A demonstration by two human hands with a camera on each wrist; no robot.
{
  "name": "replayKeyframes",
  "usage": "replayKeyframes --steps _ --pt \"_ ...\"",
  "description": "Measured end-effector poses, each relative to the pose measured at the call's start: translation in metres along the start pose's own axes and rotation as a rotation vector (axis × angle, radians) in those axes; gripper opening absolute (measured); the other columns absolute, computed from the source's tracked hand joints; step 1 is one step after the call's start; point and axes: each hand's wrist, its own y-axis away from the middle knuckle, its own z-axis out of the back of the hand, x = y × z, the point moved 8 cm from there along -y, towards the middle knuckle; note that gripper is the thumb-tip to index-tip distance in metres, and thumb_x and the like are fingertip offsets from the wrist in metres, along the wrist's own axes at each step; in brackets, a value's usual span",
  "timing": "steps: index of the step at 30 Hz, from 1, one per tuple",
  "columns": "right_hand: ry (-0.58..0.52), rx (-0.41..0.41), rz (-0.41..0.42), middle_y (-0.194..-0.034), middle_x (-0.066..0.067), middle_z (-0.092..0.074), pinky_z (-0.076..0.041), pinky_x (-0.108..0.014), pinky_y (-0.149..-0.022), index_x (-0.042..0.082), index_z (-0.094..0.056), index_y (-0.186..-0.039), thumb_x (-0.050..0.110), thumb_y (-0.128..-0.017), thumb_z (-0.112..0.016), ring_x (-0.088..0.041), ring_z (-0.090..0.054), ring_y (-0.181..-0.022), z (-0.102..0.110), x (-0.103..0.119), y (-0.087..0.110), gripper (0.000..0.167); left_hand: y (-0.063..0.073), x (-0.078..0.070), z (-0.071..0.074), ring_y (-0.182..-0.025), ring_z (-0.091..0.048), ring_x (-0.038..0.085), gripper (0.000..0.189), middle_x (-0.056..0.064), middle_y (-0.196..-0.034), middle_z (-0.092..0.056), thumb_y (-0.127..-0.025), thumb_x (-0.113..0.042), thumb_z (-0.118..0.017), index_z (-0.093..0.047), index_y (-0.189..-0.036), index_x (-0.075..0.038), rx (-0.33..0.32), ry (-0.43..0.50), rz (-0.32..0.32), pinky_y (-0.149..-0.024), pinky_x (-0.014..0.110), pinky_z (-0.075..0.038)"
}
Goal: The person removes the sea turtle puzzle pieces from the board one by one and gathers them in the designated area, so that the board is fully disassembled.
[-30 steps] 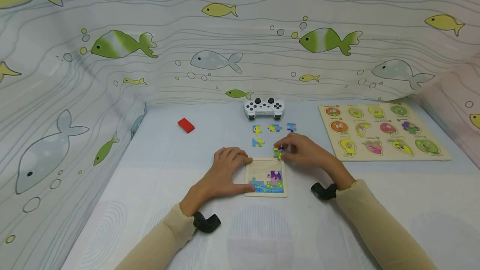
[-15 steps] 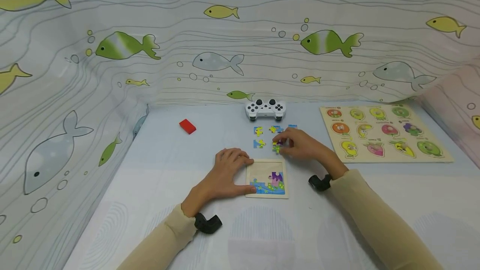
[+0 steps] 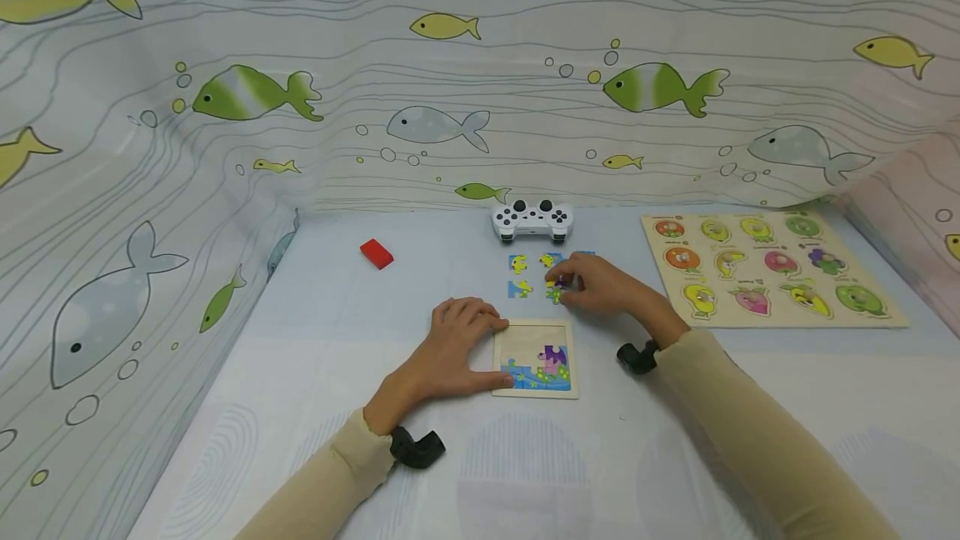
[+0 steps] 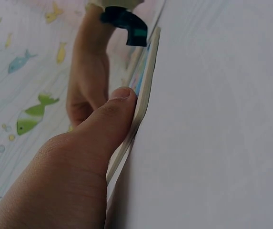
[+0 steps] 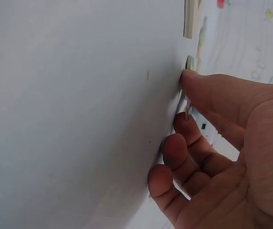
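Note:
My left hand (image 3: pixel 450 350) lies along the left side of a small wooden puzzle tray (image 3: pixel 534 394), fingers spread. Its index fingertip is at the far left corner and its thumb (image 4: pixel 119 102) presses on the near left rim. Joined blue, pink and purple jigsaw pieces (image 3: pixel 553 359) fill the tray's near and right parts; bare wood shows in the rest. Beyond the tray, my right hand (image 3: pixel 602 288) pinches a green, yellow and purple jigsaw piece (image 3: pixel 554 293) between thumb and index finger, low at the table, the piece partly hidden by the fingers.
Several loose jigsaw pieces (image 3: pixel 518 289) lie in rows beyond the tray, one partly behind my right hand. A white game controller (image 3: pixel 532 221) stands behind them. On the left lies a red block (image 3: pixel 377 254); on the right, a wooden fruit puzzle board (image 3: pixel 772 272).
My right hand has shifted the pinched jigsaw piece a little away from the tray's far edge, closer in line with the loose pieces. The left hand stays on the tray.

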Motion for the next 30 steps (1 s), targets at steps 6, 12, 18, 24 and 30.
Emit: replayKeyframes --steps 6,12,18,24,30 --pt "0.011 0.02 -0.011 -0.112 -0.011 -0.064 -0.047 -0.032 -0.081 0.007 -0.07 -0.126 0.009 -0.092 -0.072 -0.022 -0.056 -0.096 -0.0004 0.0042 -0.0028 0.034 0.0004 -0.0005 0.0005 -0.14 -0.038 0.018 0.073 -0.007 -0.137 -0.052 -0.079 -0.072 -0.07 -0.06 -0.136 -0.028 -0.02 0.001 -0.006 -0.118 0.06 -0.02" --pt "-0.008 0.013 0.006 -0.111 -0.013 -0.064 -0.048 -0.033 -0.082 0.005 -0.07 -0.124 0.008 -0.091 -0.071 -0.024 -0.057 -0.098 0.0 0.0059 -0.0065 0.032 0.0002 -0.0012 0.0004 -0.139 -0.039 0.018 0.073 -0.007 -0.136 -0.052 -0.079 -0.072 -0.07 -0.06 -0.135 -0.028 -0.027 0.001 -0.012 -0.117 0.06 -0.02" --pt "-0.018 0.005 -0.006 -0.112 -0.013 -0.064 -0.048 -0.032 -0.081 0.008 -0.071 -0.125 0.008 -0.091 -0.072 -0.023 -0.058 -0.099 0.0003 0.0005 -0.0088 0.033 0.0004 -0.0022 0.0005 -0.139 -0.039 0.019 0.074 -0.006 -0.136 -0.052 -0.079 -0.072 -0.07 -0.06 -0.136 -0.027 -0.024 -0.002 -0.011 -0.117 0.06 -0.02" --pt "-0.031 -0.004 -0.004 -0.111 -0.013 -0.064 -0.047 -0.031 -0.079 0.007 -0.071 -0.125 0.008 -0.091 -0.072 -0.023 -0.057 -0.096 0.0004 -0.0001 -0.0094 0.034 0.0006 -0.0029 0.0011 -0.139 -0.039 0.019 0.074 -0.006 -0.136 -0.052 -0.079 -0.072 -0.07 -0.06 -0.136 -0.027 -0.021 0.0 -0.006 -0.117 0.06 -0.02" --pt "-0.031 -0.007 -0.01 -0.11 -0.012 -0.064 -0.047 -0.03 -0.079 0.009 -0.072 -0.125 0.009 -0.09 -0.073 -0.022 -0.056 -0.095 0.0003 -0.0007 -0.0089 0.034 0.0008 -0.0035 0.0014 -0.138 -0.039 0.019 0.073 -0.006 -0.135 -0.052 -0.079 -0.071 -0.07 -0.06 -0.136 -0.026 -0.026 -0.002 -0.012 -0.117 0.06 -0.021"
